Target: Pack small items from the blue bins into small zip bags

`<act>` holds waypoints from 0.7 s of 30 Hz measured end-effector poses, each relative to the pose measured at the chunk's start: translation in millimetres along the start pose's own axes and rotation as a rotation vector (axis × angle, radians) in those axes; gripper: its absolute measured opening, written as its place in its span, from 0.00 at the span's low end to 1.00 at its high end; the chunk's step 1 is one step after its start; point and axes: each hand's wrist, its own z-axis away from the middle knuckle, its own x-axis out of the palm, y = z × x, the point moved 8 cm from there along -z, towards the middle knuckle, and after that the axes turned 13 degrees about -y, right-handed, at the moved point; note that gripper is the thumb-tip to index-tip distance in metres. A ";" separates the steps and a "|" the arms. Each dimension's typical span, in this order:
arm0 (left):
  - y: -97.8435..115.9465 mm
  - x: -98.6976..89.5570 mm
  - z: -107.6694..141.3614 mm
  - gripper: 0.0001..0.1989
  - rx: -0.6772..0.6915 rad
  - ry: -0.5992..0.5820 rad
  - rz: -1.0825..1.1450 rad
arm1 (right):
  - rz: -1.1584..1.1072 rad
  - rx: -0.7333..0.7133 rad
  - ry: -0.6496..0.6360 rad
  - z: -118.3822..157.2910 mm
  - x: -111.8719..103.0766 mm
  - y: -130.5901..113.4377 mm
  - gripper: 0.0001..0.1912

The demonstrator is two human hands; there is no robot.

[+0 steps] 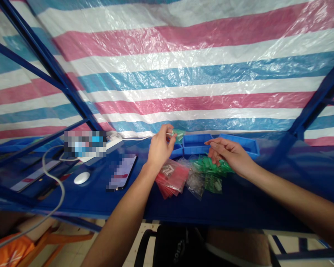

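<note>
My left hand is closed, thumb and fingers pinching a small green plastic bag with pale pieces in it, above the left blue bin. Over a heap of green bags is my right hand, its thumb and forefinger drawn together. Whether anything is between those fingertips I cannot make out. Below my left hand lies a fanned stack of red plastic bags, the top one holding light-coloured pieces. Clear bags lie between the red and green ones.
Behind the heap stand a middle blue bin and a right blue bin. To the left are a phone, a white mouse and a grey cable. Blue metal posts and a striped plastic sheet close off the back.
</note>
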 end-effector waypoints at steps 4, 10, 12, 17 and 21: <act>5.9 18.2 -6.4 0.08 0.061 -0.112 -0.003 | 0.038 -0.012 -0.023 -0.7 3.5 -1.7 0.19; 17.2 44.0 -12.3 0.16 0.156 -0.290 -0.034 | 0.055 0.000 -0.040 -0.4 2.8 0.4 0.18; 17.6 53.3 -9.9 0.17 0.187 -0.360 -0.104 | 0.057 0.005 -0.044 -0.3 2.8 1.4 0.18; 4.7 66.1 -4.4 0.24 0.156 -0.424 -0.186 | 0.069 0.015 -0.058 -0.7 3.4 4.0 0.17; 0.3 68.3 -2.8 0.21 0.163 -0.432 -0.214 | 0.079 0.009 -0.071 -1.5 3.8 5.3 0.17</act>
